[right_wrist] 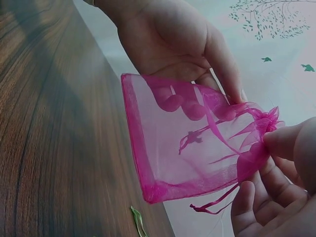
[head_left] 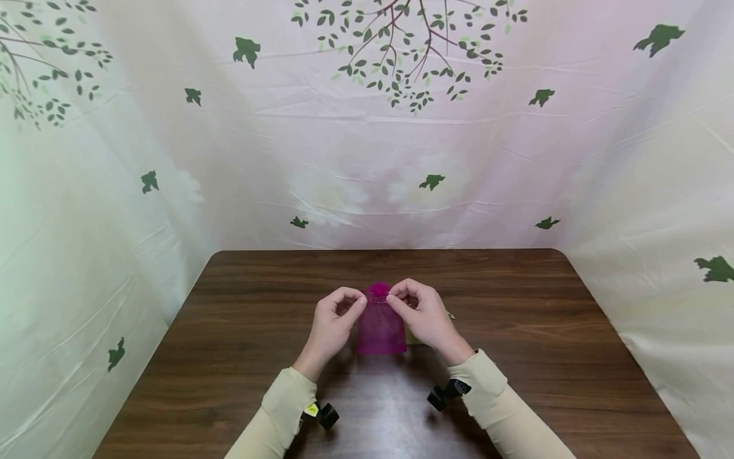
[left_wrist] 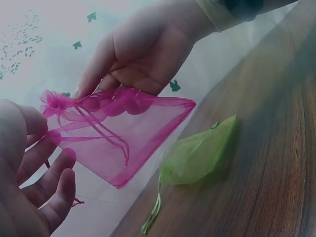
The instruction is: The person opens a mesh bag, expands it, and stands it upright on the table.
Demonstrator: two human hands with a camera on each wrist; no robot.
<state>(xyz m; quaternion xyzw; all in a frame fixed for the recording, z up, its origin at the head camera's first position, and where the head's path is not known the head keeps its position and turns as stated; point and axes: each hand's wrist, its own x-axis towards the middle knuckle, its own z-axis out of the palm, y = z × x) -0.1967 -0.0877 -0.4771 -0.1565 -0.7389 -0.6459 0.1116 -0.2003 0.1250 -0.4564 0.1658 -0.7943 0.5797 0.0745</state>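
Both hands hold up a sheer magenta drawstring pouch (head_left: 381,328), its neck gathered into a ruffle at the top. The left hand (head_left: 337,319) pinches the neck on one side between thumb and fingers. On the other side, the right hand (head_left: 423,313) pinches it the same way. In the left wrist view the pouch (left_wrist: 123,143) hangs flat and see-through, with fingers showing behind the mesh. Thin magenta cords (right_wrist: 212,205) dangle from the neck in the right wrist view. Nothing shows inside the pouch.
A green drawstring pouch (left_wrist: 197,155) lies on the dark wooden table (head_left: 258,293) behind the magenta one, mostly hidden in the head view. Its green cord (right_wrist: 138,222) trails over the wood. Pale curtains with leaf prints (head_left: 367,153) surround the table on three sides.
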